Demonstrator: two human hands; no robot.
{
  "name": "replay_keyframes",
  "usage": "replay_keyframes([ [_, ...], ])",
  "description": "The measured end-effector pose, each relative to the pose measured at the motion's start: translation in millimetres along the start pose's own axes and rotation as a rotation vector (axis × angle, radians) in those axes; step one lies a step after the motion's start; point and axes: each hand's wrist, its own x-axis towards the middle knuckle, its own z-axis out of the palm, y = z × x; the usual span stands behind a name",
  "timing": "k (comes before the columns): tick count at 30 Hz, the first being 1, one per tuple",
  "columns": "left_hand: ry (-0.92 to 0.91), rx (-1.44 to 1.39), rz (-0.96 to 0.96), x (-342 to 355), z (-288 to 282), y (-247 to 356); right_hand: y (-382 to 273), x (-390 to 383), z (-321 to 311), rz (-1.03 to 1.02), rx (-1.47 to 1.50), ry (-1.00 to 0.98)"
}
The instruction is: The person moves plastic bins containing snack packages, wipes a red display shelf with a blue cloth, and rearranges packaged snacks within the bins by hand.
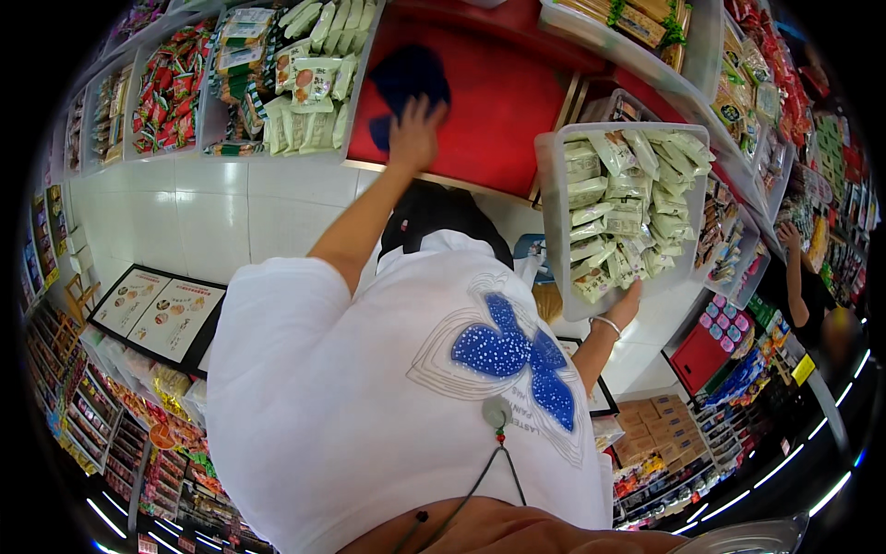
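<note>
My left hand (415, 136) presses on a dark blue cloth (411, 76) lying bunched on the bare red shelf top (503, 102). Its fingers rest over the cloth's near edge, and their tips are partly hard to make out. At the right, my right hand (626, 307) grips the near rim of a clear plastic bin (548, 185). The bin is filled with pale green snack packets (628, 208) and is held up tilted beside the red shelf top. A light bracelet circles my right wrist.
Left of the red surface stand clear bins of pale green packets (314, 78) and red-wrapped snacks (173, 88). More bins (637, 28) line the right side. A black-framed sign (157, 314) stands behind at left. Another person's arm (792, 263) shows at far right.
</note>
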Motion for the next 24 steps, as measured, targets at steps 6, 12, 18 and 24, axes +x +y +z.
replay_keyframes([
  [6, -0.178, -0.217, 0.209, -50.0, -9.9, 10.9, -4.4, -4.4, 1.1, 0.021, 0.012, -0.068],
  [12, 0.022, -0.091, -0.248, 45.4, -21.5, -51.6, -4.1, 3.9, -1.2, 0.027, -0.007, -0.046],
  [18, -0.079, 0.051, -0.116, 100.5, -5.7, 8.2, 6.1, 6.1, -3.8, -0.058, -0.043, -0.009],
  [24, -0.211, -0.031, 0.306, 153.1, 27.2, 98.3, 1.2, -0.6, 3.4, -0.064, 0.026, -0.021],
])
